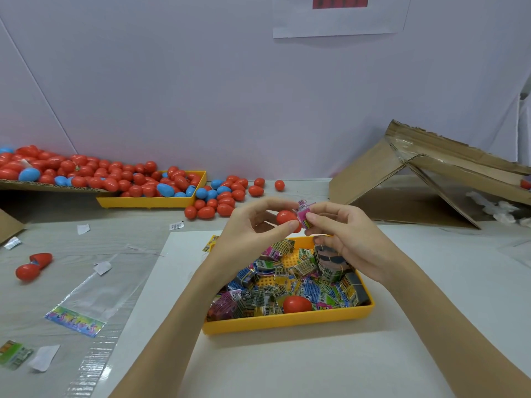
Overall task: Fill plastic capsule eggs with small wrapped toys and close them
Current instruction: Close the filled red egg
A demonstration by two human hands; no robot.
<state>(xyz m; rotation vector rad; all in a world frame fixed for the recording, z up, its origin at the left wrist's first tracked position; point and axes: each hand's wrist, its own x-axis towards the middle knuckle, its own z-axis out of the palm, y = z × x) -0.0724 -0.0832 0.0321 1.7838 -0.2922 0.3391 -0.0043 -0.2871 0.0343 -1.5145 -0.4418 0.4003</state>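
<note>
While a glossy red capsule half (286, 217) is pinched between thumb and fingers of the left hand (253, 225) above the yellow toy tray (287, 321), a crinkly pink wrapped toy (305, 215) is gripped by the curled fingers of the right hand (342, 234). The packet should be folded small and pressed fully inside, so the smooth rim is left unobstructed.

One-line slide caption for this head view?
Left hand holds a red plastic egg half while right hand pinches a pink wrapped toy against it, above the yellow tray.
</note>
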